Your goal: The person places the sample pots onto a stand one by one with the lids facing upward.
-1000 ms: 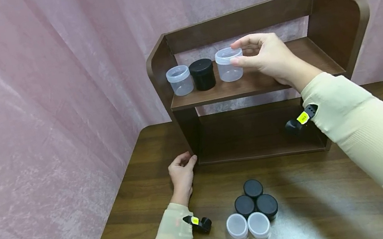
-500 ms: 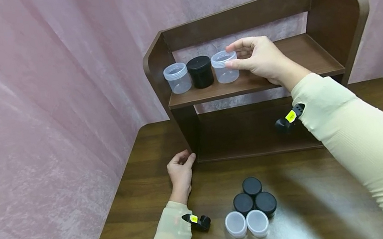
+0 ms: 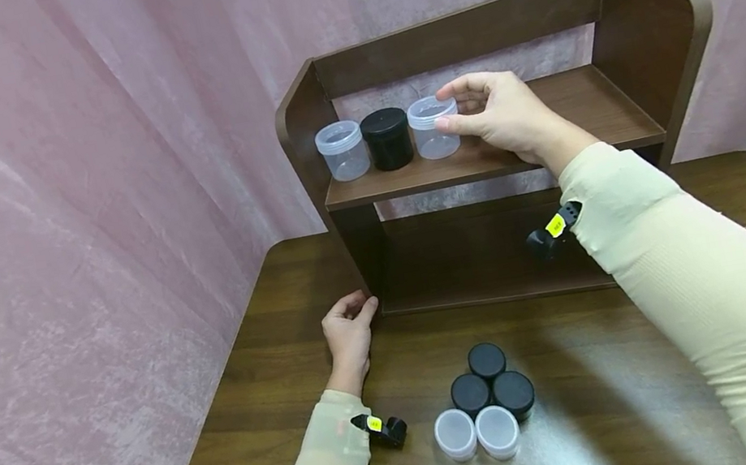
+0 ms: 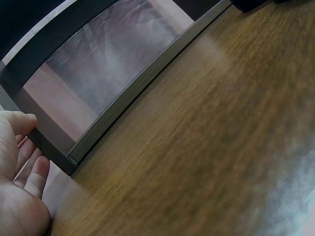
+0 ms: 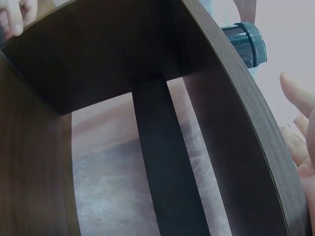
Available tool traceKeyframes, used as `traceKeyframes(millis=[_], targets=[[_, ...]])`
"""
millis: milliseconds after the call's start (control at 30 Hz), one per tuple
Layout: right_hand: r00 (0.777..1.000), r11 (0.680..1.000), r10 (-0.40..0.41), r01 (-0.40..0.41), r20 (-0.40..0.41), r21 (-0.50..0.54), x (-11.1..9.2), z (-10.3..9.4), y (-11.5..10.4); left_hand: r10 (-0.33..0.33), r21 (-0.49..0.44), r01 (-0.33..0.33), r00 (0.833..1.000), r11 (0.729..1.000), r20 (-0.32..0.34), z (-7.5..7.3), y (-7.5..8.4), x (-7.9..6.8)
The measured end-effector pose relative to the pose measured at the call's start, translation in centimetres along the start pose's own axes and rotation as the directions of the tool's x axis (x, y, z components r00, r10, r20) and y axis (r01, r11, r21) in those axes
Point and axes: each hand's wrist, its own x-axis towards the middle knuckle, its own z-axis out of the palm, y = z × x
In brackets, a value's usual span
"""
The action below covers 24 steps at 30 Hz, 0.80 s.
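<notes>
On the upper board of a brown wooden shelf (image 3: pixel 481 171), my right hand (image 3: pixel 505 116) pinches a clear plastic jar (image 3: pixel 435 141) by its rim with thumb and fingers. This jar stands close beside a black-lidded jar (image 3: pixel 389 143), and a second clear jar (image 3: pixel 342 157) is at the left end. My left hand (image 3: pixel 347 335) holds the lower front edge of the shelf's left side panel. In the left wrist view, that hand's thumb (image 4: pixel 22 121) lies over the panel edge. The right wrist view shows the black jar (image 5: pixel 246 44), but the pinched jar is washed out.
On the table (image 3: pixel 268 447), several jars stand clustered in front of the shelf: black-lidded jars (image 3: pixel 486 360) behind and two white-topped jars (image 3: pixel 498 429) nearest me. A pink curtain (image 3: pixel 113 185) hangs behind and to the left. The shelf's right side panel (image 3: pixel 660 44) rises beyond my right hand.
My right hand has moved left with the clear jar, closing the gap to the black jar, and has kept its grip. The left hand stays at the shelf edge. The view has shifted slightly.
</notes>
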Motion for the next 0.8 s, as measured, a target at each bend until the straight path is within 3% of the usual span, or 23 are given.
traceKeyframes(millis=[167, 800], targets=[[1.0, 1.0, -0.005, 0.004, 0.006, 0.023, 0.25, 0.2, 0.18, 0.002, -0.003, -0.002, 1.0, 1.0, 0.008, -0.16, 0.91, -0.33], [1.0, 1.0, -0.002, 0.002, 0.026, 0.012, 0.29, 0.34, 0.08, -0.012, 0.002, 0.012, 1.0, 1.0, 0.011, -0.13, 0.71, -0.19]])
